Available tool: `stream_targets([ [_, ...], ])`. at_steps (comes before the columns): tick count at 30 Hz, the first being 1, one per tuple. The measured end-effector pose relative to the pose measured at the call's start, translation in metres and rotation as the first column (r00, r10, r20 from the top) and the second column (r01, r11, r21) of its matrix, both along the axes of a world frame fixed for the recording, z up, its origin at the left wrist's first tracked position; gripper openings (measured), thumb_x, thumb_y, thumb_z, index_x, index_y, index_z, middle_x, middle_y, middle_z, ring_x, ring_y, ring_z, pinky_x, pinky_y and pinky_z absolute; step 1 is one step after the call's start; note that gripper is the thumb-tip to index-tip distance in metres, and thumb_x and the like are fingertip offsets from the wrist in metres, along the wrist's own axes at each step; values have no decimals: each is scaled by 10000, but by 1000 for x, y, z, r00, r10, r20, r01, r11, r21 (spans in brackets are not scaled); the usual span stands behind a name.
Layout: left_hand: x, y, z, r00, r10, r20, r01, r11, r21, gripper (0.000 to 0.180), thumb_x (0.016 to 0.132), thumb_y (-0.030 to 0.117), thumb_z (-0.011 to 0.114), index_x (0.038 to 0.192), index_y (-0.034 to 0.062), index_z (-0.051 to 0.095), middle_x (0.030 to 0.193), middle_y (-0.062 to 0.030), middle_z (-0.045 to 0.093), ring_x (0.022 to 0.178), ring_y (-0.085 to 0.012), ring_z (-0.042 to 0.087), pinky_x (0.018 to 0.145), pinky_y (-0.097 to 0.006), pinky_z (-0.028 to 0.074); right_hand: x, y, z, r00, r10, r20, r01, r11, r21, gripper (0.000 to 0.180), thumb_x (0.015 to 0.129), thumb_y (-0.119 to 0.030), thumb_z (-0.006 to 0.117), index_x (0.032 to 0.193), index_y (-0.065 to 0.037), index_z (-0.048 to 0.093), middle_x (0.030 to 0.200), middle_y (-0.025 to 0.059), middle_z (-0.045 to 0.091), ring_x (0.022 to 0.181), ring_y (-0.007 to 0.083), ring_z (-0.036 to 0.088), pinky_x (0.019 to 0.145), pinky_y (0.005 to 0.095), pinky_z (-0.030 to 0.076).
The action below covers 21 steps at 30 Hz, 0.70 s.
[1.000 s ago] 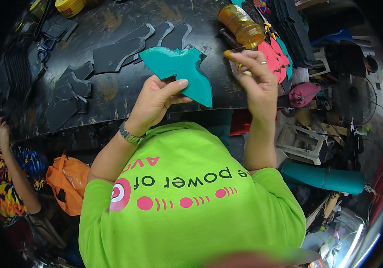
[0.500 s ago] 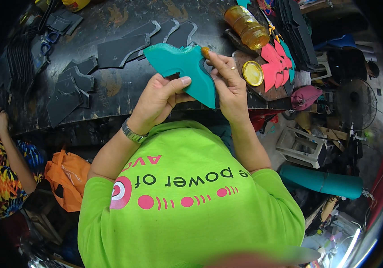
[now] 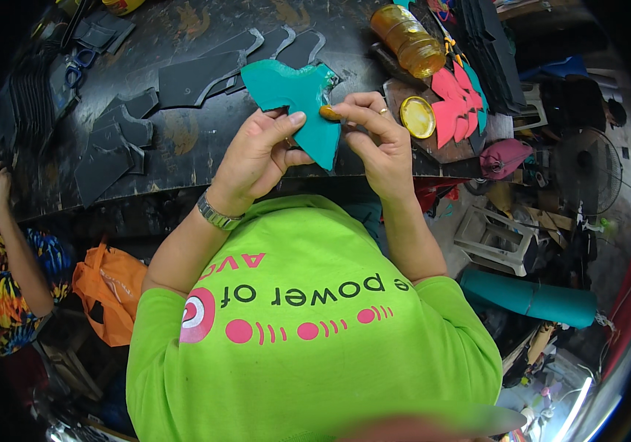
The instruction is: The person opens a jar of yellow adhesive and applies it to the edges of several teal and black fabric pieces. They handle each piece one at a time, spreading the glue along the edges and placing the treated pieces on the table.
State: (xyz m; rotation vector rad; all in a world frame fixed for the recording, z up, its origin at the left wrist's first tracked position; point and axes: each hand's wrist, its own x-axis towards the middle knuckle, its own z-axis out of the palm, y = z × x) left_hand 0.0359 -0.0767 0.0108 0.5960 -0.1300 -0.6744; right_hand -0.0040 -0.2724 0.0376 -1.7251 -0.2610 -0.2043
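Observation:
A teal flat cut piece with a curved edge (image 3: 286, 92) is upright over the table's near side. My left hand (image 3: 260, 147) grips its lower left part, thumb across the front and fingers behind. Amber, sticky-looking stuff coats the tip of one finger of my right hand (image 3: 378, 136). That fingertip touches the right edge of the teal piece, below a shiny upper corner. My right thumb stands apart from that finger, and the hand holds nothing. To its right lie a round lid with yellow residue (image 3: 418, 118) and a tipped jar of amber liquid (image 3: 407, 40).
Black cut pieces with grey edges (image 3: 190, 79) are spread over the dark table (image 3: 212, 147). Red cut pieces (image 3: 454, 107) lie on a board at right. Blue-handled scissors (image 3: 74, 74) rest by stacked black pieces (image 3: 32, 103). Another person's arm (image 3: 17, 228) is at far left.
My right fingertip has moved down the teal piece's right edge from its upper corner. The teal piece has turned slightly in my left hand, its lower tip shifting left.

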Motion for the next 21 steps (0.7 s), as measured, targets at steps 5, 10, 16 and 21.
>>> stream_targets([
  [5, 9, 2, -4, 998, -1, -62, -2, 999, -47, 254, 1057, 133, 525, 1262, -13, 552, 1150, -112, 681, 1007, -162, 710, 830, -301, 644, -5, 2, 1, 996, 2, 91, 2, 999, -49, 472, 752, 129, 606, 1134, -92, 772, 1039, 48, 574, 983, 170, 566, 825, 286, 485],
  [10, 13, 4, -7, 994, 15, -112, -23, 997, -74, 236, 1054, 127, 530, 1241, -11, 568, 1135, -118, 691, 1015, -184, 711, 850, -326, 641, -9, 1, 1, 968, 41, 247, 25, 965, -260, 504, 699, 99, 696, 1100, -188, 801, 1036, 44, 581, 934, 200, 561, 789, 306, 483],
  [16, 18, 4, -4, 996, 75, -46, -72, 996, 47, 258, 1026, 120, 580, 1253, -1, 572, 1123, -101, 693, 963, -178, 721, 782, -331, 657, -13, -4, 10, 914, 193, 356, -31, 910, -414, 475, 656, 49, 724, 1040, -214, 821, 1033, 48, 611, 926, 222, 562, 784, 301, 463],
  [21, 11, 4, 1, 987, 77, 141, -107, 969, 221, 311, 1009, 129, 614, 1283, -5, 555, 1153, -115, 689, 960, -191, 726, 754, -322, 650, -13, -13, 22, 974, -1, 226, -6, 999, 32, 472, 776, 42, 665, 1245, -4, 689, 1012, 84, 611, 897, 138, 572, 846, 294, 462],
])
